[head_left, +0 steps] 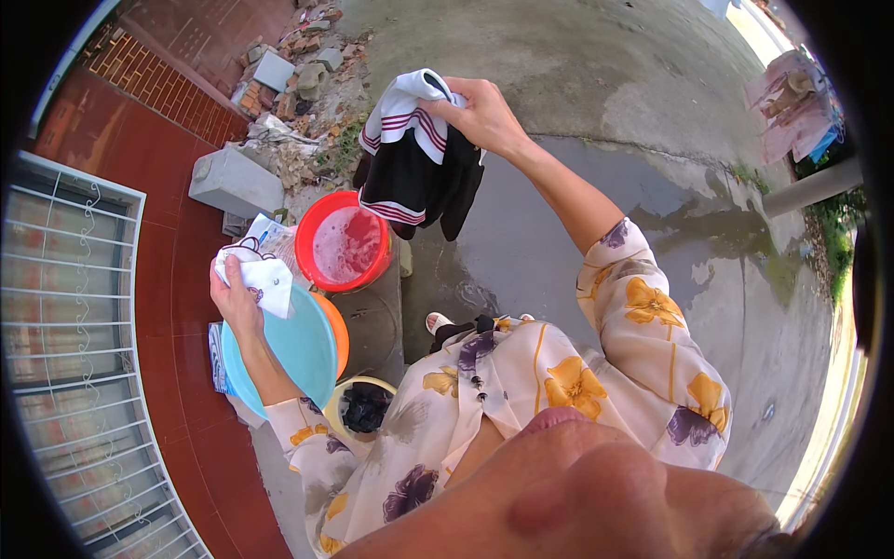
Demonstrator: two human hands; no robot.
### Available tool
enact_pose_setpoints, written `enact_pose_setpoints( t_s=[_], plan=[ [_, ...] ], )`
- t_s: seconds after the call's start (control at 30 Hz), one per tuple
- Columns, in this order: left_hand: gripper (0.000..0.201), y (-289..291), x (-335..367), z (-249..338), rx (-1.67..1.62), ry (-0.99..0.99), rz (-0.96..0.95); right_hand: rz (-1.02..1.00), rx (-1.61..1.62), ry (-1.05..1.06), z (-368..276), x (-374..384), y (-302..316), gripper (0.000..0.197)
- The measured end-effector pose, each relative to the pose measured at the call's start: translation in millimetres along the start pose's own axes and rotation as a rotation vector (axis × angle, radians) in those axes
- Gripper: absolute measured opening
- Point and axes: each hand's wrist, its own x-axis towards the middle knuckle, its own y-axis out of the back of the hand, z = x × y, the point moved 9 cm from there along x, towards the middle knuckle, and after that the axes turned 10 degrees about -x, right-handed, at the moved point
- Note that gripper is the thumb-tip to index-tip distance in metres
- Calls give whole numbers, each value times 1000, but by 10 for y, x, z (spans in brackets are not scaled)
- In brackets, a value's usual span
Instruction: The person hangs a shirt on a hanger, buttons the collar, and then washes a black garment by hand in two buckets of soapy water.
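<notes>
My right hand (480,114) is raised and closed on a black garment (417,182) with a white, dark-red-striped sailor collar. The garment hangs down from the fingers, bunched at the top. On the left, my left hand (237,300) pinches a small white cloth piece (268,279) with thin dark cords along its upper edge; its exact kind I cannot make out. That piece hangs over the far rim of a light-blue basin (307,347). Between the hands, below the garment, stands a red bucket (304,244) with foamy water in it.
An orange basin (335,328) shows behind the blue one. Closer to me a cream bucket (332,406) holds dark cloth. A grey block (235,183) and brick rubble (303,70) lie along the red wall (182,307). Wet concrete (577,196) spreads to the right.
</notes>
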Motion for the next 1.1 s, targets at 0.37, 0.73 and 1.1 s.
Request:
enact_pose_setpoints(
  t_s=[0.37, 0.73, 1.1],
  plan=[
    [45, -3740, -16, -871, -438, 439, -472, 380, -20, -272, 1330, -1680, 1747, 29],
    [40, -7185, -1165, -2295, 475, 36, -998, 802, -417, -638, 2810, -3997, 4185, 30],
    [26, -9667, -3493, -2516, -28, 167, -1556, 937, -620, -824, 3454, -5191, 5785, 31]
  ],
)
